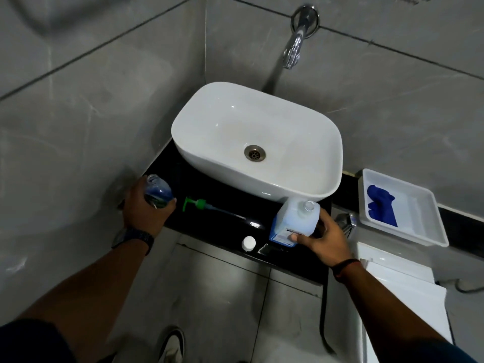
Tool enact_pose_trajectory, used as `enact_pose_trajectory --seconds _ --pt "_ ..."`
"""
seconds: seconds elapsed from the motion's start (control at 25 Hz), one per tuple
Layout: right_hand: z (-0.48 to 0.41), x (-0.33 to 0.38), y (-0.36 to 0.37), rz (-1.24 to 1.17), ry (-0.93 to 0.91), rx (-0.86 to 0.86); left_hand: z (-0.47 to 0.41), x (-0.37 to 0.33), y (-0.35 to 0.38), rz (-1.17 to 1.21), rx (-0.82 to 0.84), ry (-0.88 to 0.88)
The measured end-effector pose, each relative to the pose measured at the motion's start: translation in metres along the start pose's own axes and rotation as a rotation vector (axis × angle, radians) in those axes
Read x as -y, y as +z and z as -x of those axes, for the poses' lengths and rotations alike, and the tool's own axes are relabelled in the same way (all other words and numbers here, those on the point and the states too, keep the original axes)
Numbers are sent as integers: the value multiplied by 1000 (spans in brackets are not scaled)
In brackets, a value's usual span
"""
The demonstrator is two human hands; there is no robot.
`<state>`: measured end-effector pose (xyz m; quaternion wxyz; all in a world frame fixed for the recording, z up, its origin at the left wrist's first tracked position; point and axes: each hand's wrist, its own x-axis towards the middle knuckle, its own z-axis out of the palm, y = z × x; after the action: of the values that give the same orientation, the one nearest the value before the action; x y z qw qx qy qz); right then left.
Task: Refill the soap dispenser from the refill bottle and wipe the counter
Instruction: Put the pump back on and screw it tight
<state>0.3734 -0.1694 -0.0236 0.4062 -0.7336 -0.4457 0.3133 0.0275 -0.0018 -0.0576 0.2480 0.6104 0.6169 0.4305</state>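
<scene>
At the counter's (222,195) left end our left hand (146,208) grips the open soap dispenser (157,191), steadying it; near the front edge our right hand (324,239) clasps the uncapped refill bottle (296,221), ready to pour.

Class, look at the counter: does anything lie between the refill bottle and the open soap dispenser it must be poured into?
Yes. The green pump head with its tube lies flat on the black counter between the dispenser, held in the left hand, and the refill bottle, held in the right hand. Lifting the bottle clears it.
</scene>
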Motion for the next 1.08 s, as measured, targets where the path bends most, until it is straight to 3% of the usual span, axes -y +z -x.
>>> enact_pose_trajectory --seconds 0.16,0.28,0.36,0.44,0.52,0.68,0.76,0.92,1.08 --pt "5 3 3 16 -54 -44 -1 10 7 6 -38 40" --pt "22 18 12 489 -313 -472 -4 14 5 4 -22 60" --pt "25 41 30 593 -543 -607 -5 14 5 3 -20 55" --pt "17 71 60 527 -726 -530 -5 12 5 14 -11 49" --pt "2 98 98 443 -755 -338 -7 12 4 21 10 47" --pt "-42 118 169 587 -465 179 -9 18 4 1 7 76" --pt "-62 111 194 720 -325 335 -8 22 5 -11 22 62" --pt "-79 98 221 846 -256 443 -10 28 7 4 26 34" --pt "-78 113 223 682 -296 289 -12 27 7 4 13 19"
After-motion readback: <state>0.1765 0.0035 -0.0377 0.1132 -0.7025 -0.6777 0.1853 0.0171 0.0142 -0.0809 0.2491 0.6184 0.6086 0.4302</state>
